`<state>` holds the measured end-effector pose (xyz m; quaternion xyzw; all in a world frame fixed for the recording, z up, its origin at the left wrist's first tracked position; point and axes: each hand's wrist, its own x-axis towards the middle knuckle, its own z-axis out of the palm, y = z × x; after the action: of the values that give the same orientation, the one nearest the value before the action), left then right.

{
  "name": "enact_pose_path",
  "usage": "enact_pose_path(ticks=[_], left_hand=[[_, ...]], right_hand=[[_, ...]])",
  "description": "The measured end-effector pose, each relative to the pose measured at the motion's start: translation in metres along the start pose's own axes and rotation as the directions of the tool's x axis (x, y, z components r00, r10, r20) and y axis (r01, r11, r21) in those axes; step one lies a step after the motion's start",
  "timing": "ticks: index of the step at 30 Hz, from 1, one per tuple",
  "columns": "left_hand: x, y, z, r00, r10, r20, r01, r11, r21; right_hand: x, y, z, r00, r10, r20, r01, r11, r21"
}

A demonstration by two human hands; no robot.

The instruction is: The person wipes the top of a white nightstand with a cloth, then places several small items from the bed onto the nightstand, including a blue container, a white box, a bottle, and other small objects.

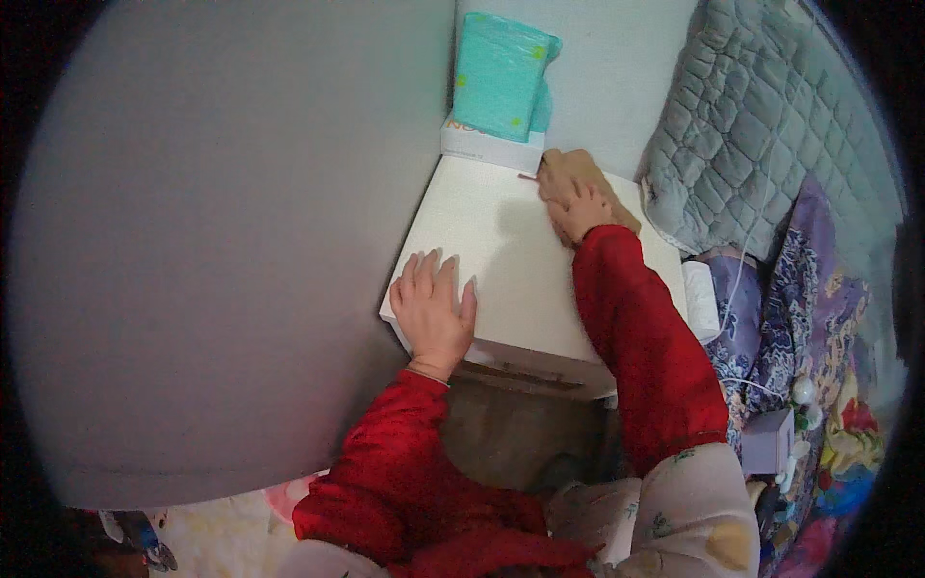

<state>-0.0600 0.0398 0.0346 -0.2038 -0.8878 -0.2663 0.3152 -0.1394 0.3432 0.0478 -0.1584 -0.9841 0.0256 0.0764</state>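
My left hand [433,307] lies flat with its fingers spread on the near left corner of a white bedside cabinet top [470,231]. Farther back on the right, my right hand [582,211] presses on a folded brown cloth [574,170], which rests on the cabinet top. Whether the right fingers grip the cloth or only lie on it is hard to see. Just left of the cloth, a white box [491,150] stands at the back edge, and a turquoise plastic-wrapped package [498,76] leans on top of it.
A grey wall or panel [217,253] rises at the left. To the right are a grey quilted cover [737,130], a white power strip or adapter [699,300] with a cable, purple patterned bedding [737,289] and a small lilac box [767,442]. The cabinet's front [535,372] faces my lap.
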Motion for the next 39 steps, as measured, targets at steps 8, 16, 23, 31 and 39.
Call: enact_pose_path(ticks=[8,16,23,31,39], left_hand=[[-0.002,-0.005,0.003,1.000,0.001,-0.005,-0.001,1.000,-0.002],[-0.006,-0.008,0.001,0.998,-0.066,-0.014,0.064,0.993,-0.096],[0.000,-0.016,0.001,0.983,-0.176,-0.051,0.152,0.937,-0.313],[0.002,-0.022,-0.007,0.984,-0.174,-0.045,0.145,0.915,-0.376],[0.004,-0.018,0.001,1.000,-0.023,0.010,0.023,0.999,-0.046]], right_hand=[[-0.104,-0.031,-0.012,0.967,-0.256,-0.012,0.256,0.966,-0.031],[-0.182,-0.057,-0.037,0.878,-0.476,0.060,0.469,0.878,0.100],[-0.164,-0.106,-0.021,0.758,-0.648,0.081,0.638,0.761,0.118],[-0.097,-0.146,0.007,0.684,-0.713,-0.154,0.730,0.673,0.122],[-0.007,-0.153,0.019,0.879,-0.440,-0.186,0.470,0.867,0.169]])
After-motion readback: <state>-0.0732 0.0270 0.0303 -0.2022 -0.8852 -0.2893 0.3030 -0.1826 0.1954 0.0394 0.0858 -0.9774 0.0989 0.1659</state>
